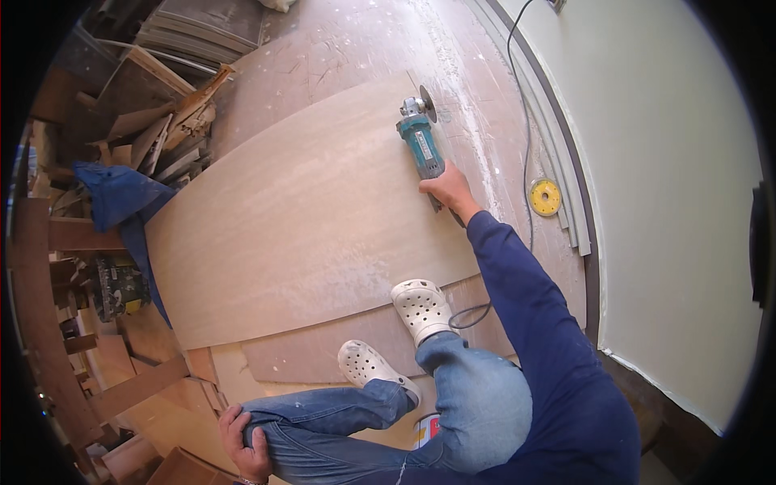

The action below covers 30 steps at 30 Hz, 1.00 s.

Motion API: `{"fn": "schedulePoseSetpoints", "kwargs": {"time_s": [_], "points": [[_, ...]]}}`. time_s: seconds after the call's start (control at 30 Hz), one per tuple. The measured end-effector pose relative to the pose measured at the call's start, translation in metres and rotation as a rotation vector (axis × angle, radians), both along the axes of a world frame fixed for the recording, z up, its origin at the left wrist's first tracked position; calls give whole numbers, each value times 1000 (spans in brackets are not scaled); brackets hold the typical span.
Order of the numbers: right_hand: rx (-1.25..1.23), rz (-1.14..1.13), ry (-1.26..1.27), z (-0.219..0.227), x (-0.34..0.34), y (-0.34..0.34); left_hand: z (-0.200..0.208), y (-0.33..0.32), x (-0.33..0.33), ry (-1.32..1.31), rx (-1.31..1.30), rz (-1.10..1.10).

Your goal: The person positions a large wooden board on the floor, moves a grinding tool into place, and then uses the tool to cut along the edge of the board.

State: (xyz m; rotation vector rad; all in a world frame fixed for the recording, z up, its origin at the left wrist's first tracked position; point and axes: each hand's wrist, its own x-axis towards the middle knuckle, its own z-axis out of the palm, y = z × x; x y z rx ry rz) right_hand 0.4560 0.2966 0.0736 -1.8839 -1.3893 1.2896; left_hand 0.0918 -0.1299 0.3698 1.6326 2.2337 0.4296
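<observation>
My right hand [452, 191] is wrapped round the rear of a teal angle grinder [423, 145]. The grinder's thin cutting disc [428, 103] stands on edge at the right border of a large tan board [299, 210], near its far corner. Whether the disc touches or spins I cannot tell. White dust lies on the board's near part, and one of my white clogs [421, 309] rests on its near edge. My left hand [246, 446] lies on my jeans at the left knee, fingers spread and holding nothing.
A yellow disc [545, 197] lies on the floor beside long grey strips [566, 162] along the pale wall [671, 162]. A dark cable [527, 121] runs there. Scrap wood [162, 133] and a blue cloth [121, 194] crowd the left. A tub [426, 431] sits between my legs.
</observation>
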Motion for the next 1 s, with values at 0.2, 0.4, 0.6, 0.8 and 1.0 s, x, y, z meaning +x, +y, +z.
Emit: {"fn": "schedulePoseSetpoints", "kwargs": {"time_s": [0.2,0.4,0.6,0.8,1.0], "points": [[24,26,-44,-4,7,-11,-1,2,0,-11,1,-7],[24,34,-65,-9,10,-21,-1,1,0,-13,7,-2],[-1,42,-108,-7,9,-21,1,2,1,-7,-9,3],[24,38,-71,-6,7,-12,0,1,0,-10,-9,5],[-51,28,31,7,-2,22,1,3,0,-1,-6,-8]]}}
